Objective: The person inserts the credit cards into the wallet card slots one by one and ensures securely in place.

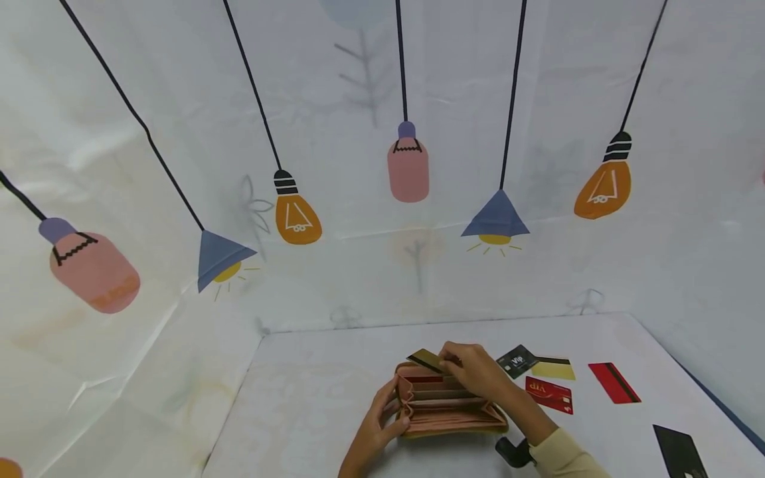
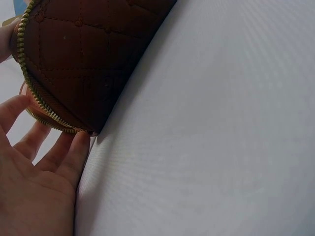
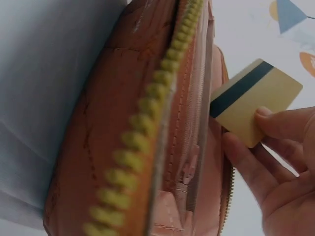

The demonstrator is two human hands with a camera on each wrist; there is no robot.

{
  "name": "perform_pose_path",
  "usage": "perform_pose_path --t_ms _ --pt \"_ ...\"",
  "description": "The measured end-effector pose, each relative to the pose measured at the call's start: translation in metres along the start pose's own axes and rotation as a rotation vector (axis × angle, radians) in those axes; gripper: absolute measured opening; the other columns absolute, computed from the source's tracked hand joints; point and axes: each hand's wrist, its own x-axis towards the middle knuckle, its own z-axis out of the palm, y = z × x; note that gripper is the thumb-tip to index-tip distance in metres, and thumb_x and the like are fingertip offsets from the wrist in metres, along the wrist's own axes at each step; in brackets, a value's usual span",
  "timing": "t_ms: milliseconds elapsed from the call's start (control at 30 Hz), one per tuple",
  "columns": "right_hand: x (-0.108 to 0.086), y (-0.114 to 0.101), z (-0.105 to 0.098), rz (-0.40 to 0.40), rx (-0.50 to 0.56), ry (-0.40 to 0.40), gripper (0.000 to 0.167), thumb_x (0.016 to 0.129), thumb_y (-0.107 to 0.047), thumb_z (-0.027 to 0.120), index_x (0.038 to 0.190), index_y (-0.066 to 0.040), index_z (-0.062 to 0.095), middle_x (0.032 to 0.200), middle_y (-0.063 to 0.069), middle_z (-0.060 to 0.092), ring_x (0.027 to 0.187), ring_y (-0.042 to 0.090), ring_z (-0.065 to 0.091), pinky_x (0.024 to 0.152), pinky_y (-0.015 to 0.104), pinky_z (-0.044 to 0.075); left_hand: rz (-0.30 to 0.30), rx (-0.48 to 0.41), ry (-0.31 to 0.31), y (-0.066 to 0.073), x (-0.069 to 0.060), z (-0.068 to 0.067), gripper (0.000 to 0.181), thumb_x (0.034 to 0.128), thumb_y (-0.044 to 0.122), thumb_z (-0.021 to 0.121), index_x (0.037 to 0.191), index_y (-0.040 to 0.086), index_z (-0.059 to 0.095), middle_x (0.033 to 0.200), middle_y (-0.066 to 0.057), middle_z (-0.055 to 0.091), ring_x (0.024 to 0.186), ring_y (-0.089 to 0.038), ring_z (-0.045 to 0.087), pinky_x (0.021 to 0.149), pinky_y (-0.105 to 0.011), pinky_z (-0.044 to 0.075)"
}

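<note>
An unzipped pink-brown wallet (image 1: 448,421) lies on the white table, its pleated compartments facing up. My left hand (image 1: 375,425) holds the wallet's left end, thumb at the front edge; in the left wrist view the fingers of that hand (image 2: 44,182) touch the quilted wallet (image 2: 93,54) beside its gold zipper. Between thumb and fingers, my right hand (image 1: 478,373) pinches a gold card (image 1: 425,359) over the wallet's back edge. The right wrist view shows the dark stripe on the gold card (image 3: 261,96), the right hand (image 3: 290,172) and the open wallet (image 3: 98,132).
Right of the wallet lie a black VIP card (image 1: 516,362), a gold card (image 1: 554,368), a red card (image 1: 548,395), a striped red card (image 1: 614,383) and a black card (image 1: 680,453). A black object (image 1: 512,453) is beside the right sleeve. Behind stands a lamp-patterned sheet (image 1: 358,279).
</note>
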Motion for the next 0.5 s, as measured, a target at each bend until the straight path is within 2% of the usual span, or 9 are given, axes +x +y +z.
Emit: perform_pose_path --t_ms 267,400,500 --pt "0.0 0.0013 0.0012 -0.011 0.018 0.001 0.002 0.094 -0.017 0.069 0.094 -0.015 0.068 0.084 -0.01 0.069 0.073 -0.002 0.057 0.062 0.018 0.052 0.017 0.005 -0.002 0.0011 0.0 0.0005 0.072 0.099 0.017 0.062 0.16 0.022 0.024 0.162 -0.014 0.025 0.146 -0.034 0.033 0.114 -0.029 0.041" --pt "-0.0003 0.0008 0.0021 -0.024 0.019 0.033 0.004 0.093 -0.015 0.071 0.095 -0.017 0.068 0.087 -0.009 0.071 0.079 0.001 0.065 0.067 0.019 0.056 0.02 0.0 -0.001 0.0023 -0.0002 0.0009 0.072 0.0989 0.017 0.063 0.16 0.021 0.024 0.162 -0.014 0.025 0.147 -0.037 0.032 0.114 -0.029 0.041" --pt "-0.0004 0.0009 0.0035 -0.033 0.024 0.033 0.003 0.093 -0.017 0.07 0.096 -0.017 0.068 0.088 -0.009 0.072 0.079 0.001 0.065 0.067 0.019 0.056 0.037 -0.004 -0.003 0.0023 -0.0004 0.0009 0.072 0.0988 0.016 0.062 0.16 0.019 0.024 0.162 -0.016 0.025 0.147 -0.038 0.031 0.114 -0.03 0.041"
